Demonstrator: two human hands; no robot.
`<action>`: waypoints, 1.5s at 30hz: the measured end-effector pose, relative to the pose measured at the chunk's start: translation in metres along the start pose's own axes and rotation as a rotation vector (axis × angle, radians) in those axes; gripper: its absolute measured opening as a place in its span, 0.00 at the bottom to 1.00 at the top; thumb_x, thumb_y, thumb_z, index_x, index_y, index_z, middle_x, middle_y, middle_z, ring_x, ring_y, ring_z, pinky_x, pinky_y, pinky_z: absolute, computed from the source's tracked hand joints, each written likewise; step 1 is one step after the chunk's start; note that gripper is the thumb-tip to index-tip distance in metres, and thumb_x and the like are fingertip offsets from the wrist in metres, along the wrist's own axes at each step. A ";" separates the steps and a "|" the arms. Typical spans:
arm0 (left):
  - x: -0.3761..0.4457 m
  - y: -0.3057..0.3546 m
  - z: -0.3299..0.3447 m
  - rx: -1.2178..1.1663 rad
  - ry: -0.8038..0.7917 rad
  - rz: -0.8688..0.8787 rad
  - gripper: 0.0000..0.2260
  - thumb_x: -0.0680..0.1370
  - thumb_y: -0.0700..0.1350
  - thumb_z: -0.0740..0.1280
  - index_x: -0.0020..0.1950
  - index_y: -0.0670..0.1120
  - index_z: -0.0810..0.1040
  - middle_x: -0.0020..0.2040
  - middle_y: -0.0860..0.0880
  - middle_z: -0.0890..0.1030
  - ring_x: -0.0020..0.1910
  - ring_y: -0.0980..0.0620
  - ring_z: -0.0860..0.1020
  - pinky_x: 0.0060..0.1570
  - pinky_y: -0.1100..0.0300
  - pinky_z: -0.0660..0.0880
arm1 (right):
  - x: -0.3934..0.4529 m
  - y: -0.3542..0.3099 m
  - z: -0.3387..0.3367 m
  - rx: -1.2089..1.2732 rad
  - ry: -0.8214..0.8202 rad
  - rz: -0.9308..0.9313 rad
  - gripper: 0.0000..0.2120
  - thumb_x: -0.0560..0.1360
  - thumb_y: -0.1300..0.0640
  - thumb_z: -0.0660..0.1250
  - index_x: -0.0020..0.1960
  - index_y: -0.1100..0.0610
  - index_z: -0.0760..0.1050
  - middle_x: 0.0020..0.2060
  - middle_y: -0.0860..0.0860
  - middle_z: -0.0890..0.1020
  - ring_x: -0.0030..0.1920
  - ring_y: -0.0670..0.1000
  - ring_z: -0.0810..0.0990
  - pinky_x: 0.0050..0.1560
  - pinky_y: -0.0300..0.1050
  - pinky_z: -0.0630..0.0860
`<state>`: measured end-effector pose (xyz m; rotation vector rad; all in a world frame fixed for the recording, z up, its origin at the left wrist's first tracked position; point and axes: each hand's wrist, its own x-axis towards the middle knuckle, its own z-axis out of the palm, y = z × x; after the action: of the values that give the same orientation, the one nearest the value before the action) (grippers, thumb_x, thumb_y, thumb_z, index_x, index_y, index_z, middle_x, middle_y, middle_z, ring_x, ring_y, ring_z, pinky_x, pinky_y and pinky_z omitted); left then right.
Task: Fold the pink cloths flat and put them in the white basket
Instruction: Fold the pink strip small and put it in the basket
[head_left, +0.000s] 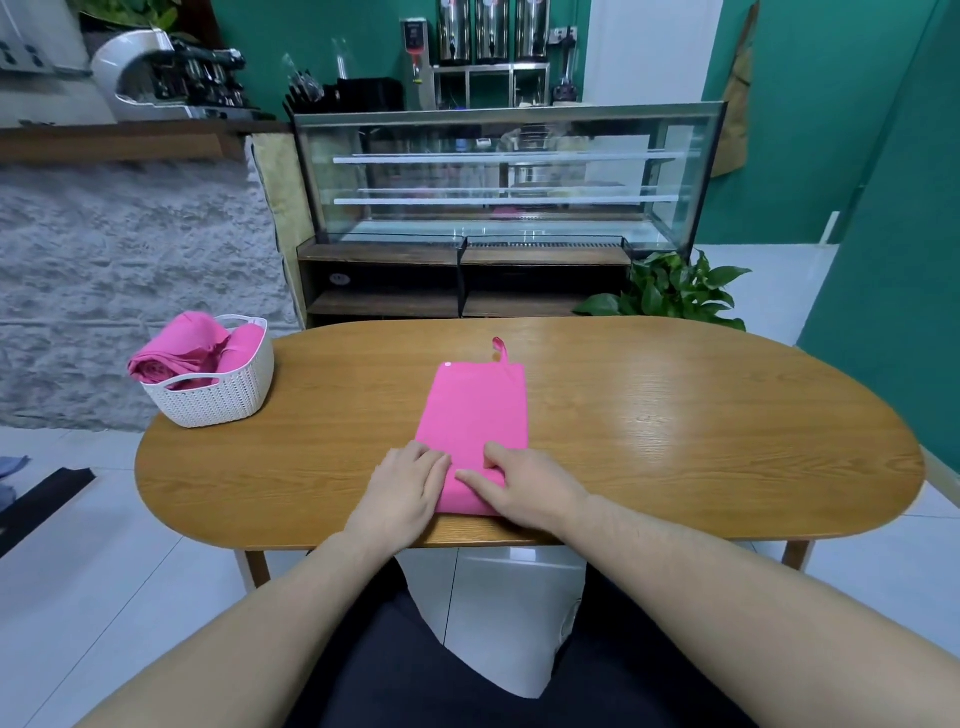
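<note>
At table (675, 415) near edge, cloth (475, 410) lies as a long strip, loop end away, near end under both hands. L hand (402, 488) lies flat, fingers straight, pressing the left edge. R hand (524, 491): thumb across cloth, fingers bent on top; can't tell if pinching or just pressing. Mid-fold, I reckon. Next: grip near corners, carry them to far end, square up, then over to basket (218, 400), far left.

A pink cloth (475, 410) (folded, loop at its far end) and a white basket (218, 395) are carried by the oval wooden table (675, 415).
</note>
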<state>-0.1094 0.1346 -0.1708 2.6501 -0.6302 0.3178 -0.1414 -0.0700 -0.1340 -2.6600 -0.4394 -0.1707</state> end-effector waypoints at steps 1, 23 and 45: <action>-0.005 0.000 0.001 -0.038 0.026 0.013 0.23 0.82 0.58 0.45 0.59 0.52 0.77 0.52 0.53 0.75 0.50 0.50 0.73 0.55 0.53 0.70 | 0.001 -0.001 0.000 0.014 0.006 0.018 0.21 0.79 0.35 0.57 0.44 0.53 0.66 0.35 0.50 0.74 0.37 0.54 0.71 0.38 0.47 0.65; 0.006 0.012 -0.009 -0.087 -0.003 -0.086 0.20 0.83 0.50 0.49 0.45 0.45 0.78 0.41 0.47 0.78 0.43 0.44 0.75 0.46 0.50 0.71 | -0.002 -0.006 -0.006 -0.148 -0.046 -0.034 0.24 0.80 0.35 0.54 0.55 0.54 0.74 0.48 0.58 0.82 0.50 0.61 0.80 0.47 0.47 0.70; 0.008 0.025 -0.019 0.025 -0.067 -0.204 0.27 0.83 0.49 0.39 0.56 0.43 0.78 0.49 0.43 0.81 0.49 0.40 0.76 0.48 0.49 0.70 | -0.001 -0.004 -0.002 -0.075 -0.057 -0.003 0.16 0.82 0.40 0.52 0.47 0.51 0.64 0.44 0.58 0.81 0.45 0.61 0.78 0.43 0.50 0.69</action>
<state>-0.1170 0.1190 -0.1429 2.7294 -0.3732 0.1799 -0.1436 -0.0676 -0.1302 -2.7433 -0.4644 -0.1146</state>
